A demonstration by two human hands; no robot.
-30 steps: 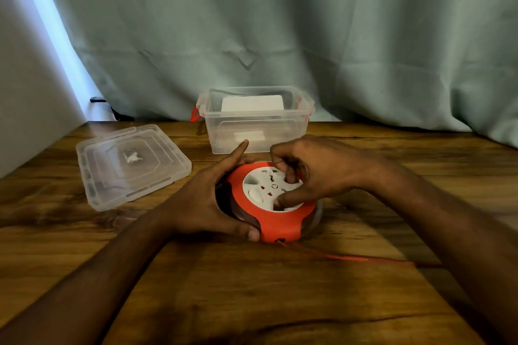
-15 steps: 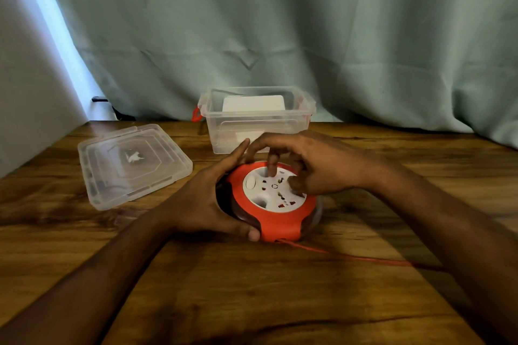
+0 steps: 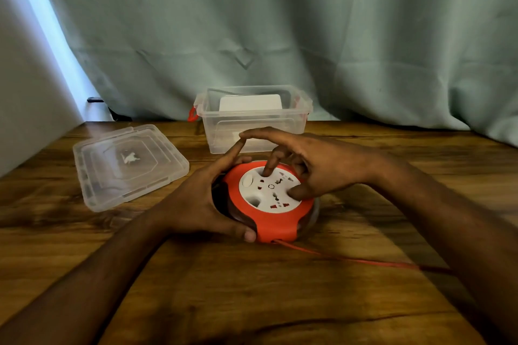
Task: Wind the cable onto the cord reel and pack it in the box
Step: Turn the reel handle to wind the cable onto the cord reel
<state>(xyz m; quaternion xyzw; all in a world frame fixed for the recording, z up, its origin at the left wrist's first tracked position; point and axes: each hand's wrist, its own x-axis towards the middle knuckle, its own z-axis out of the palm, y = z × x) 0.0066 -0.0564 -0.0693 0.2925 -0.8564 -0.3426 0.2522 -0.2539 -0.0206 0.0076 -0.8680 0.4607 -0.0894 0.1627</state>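
The cord reel [image 3: 267, 201], orange with a white socket face, lies flat on the wooden table [image 3: 252, 288], just in front of the clear plastic box [image 3: 253, 117]. The left hand [image 3: 201, 198] cups the reel's left side, thumb pressed against its near edge and forefinger stretched up along the far edge. The right hand [image 3: 311, 165] rests over the socket face from the right with fingers spread: one fingertip pokes down into a recess in the white disc, the thumb presses the disc's right rim, and the forefinger reaches out above the left hand's fingertip. The orange cable [image 3: 350, 259] leaves the reel's near edge and trails right across the table until the right forearm hides it. The box stands open with something white inside (what it is cannot be made out). Its clear lid [image 3: 129, 165] lies flat to the left, apart from the reel. A pale green curtain [image 3: 280, 36] hangs behind the table
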